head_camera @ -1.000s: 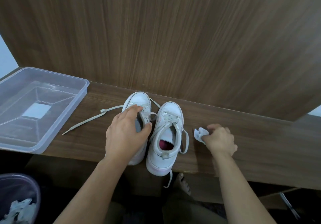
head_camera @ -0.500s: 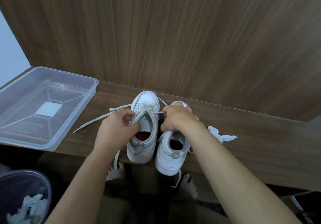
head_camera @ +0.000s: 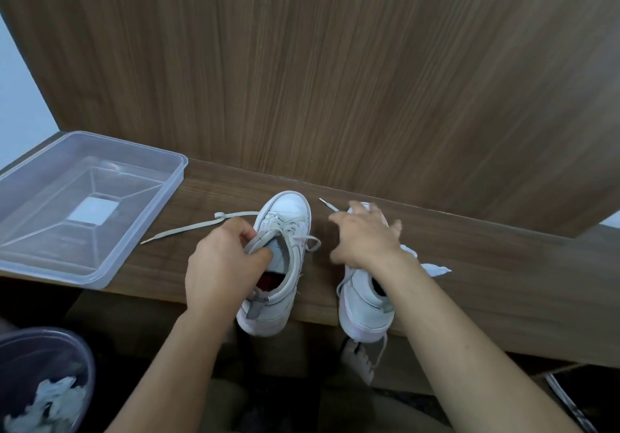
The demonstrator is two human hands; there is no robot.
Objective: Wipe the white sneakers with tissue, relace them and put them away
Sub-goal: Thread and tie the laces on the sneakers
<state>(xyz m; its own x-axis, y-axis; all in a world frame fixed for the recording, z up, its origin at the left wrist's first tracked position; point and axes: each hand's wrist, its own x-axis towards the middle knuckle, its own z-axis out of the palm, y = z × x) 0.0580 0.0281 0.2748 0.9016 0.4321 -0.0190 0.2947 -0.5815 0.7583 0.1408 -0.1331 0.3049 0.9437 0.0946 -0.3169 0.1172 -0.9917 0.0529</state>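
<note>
A wood wall (head_camera: 335,80) backs a narrow shelf (head_camera: 503,281), leaving little depth; bare shelf lies open to the right. A clear bin (head_camera: 100,264) overhangs the left end. Two sneakers stand apart mid-shelf, heels past the front edge. The left hand (head_camera: 218,264) pinches the left sneaker (head_camera: 285,211) at its collar, thumb inside, fingers closed on it. The right hand (head_camera: 365,238), fingers spread, lies over the right sneaker (head_camera: 362,301). A tissue (head_camera: 434,268) lies just right of it. A lace (head_camera: 188,229) trails left.
</note>
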